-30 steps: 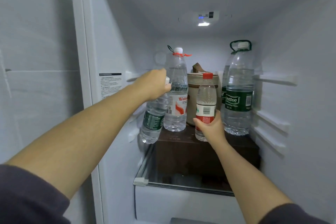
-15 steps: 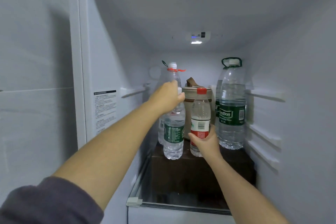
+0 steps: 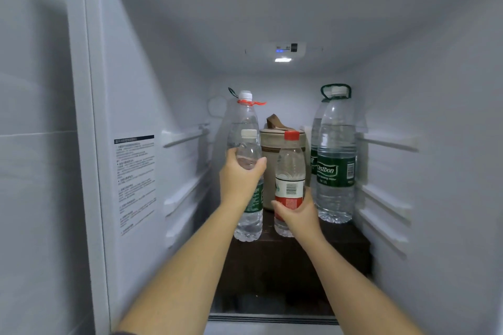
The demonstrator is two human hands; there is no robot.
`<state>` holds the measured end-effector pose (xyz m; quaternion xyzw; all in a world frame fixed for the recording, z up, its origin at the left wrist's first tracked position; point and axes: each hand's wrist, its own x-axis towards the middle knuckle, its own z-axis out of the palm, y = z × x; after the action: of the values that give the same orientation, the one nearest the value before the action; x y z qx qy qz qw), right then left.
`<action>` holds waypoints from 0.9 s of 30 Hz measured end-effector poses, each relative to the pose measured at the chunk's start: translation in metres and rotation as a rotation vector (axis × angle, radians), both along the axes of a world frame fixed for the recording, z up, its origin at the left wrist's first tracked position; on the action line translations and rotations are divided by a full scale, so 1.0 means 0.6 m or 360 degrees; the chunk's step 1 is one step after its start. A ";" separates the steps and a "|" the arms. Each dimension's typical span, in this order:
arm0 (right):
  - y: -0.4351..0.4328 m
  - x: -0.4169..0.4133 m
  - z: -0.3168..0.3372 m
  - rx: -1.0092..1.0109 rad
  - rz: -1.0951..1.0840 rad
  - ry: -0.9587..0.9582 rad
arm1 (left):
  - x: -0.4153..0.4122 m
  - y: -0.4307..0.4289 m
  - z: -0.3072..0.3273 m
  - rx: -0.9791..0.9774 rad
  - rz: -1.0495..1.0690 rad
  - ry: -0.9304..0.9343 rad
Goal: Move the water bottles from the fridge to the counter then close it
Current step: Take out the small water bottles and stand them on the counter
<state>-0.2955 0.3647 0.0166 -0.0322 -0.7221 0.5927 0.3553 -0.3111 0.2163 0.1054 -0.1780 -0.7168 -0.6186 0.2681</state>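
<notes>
Left hand (image 3: 239,181) grips the white-capped bottle (image 3: 249,224) at its shoulder. Right hand (image 3: 298,213) wraps the red-capped bottle (image 3: 290,168) low. Both bottles look full, thin-walled and probably slick.

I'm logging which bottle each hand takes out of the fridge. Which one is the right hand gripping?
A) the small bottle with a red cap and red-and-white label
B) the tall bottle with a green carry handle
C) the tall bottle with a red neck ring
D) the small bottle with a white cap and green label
A: the right hand curls round the lower part of the red-capped bottle, while the left hand grips the white-capped bottle.
</notes>
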 end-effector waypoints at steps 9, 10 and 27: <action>0.000 0.001 -0.002 0.0058 -0.0085 0.0010 | 0.009 0.000 -0.107 0.0014 0.0067 -0.0057; 0.000 0.000 -0.001 0.0060 -0.0098 0.0006 | 0.006 0.002 -0.112 0.0012 0.0072 -0.0084; -0.019 0.050 0.004 0.0073 -0.0268 0.0010 | 0.033 -0.027 -0.140 0.0051 0.0022 -0.0180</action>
<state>-0.2653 0.3532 0.0190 -0.0827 -0.7292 0.5440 0.4068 -0.2913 0.2003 0.0217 -0.1333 -0.7219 -0.6373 0.2343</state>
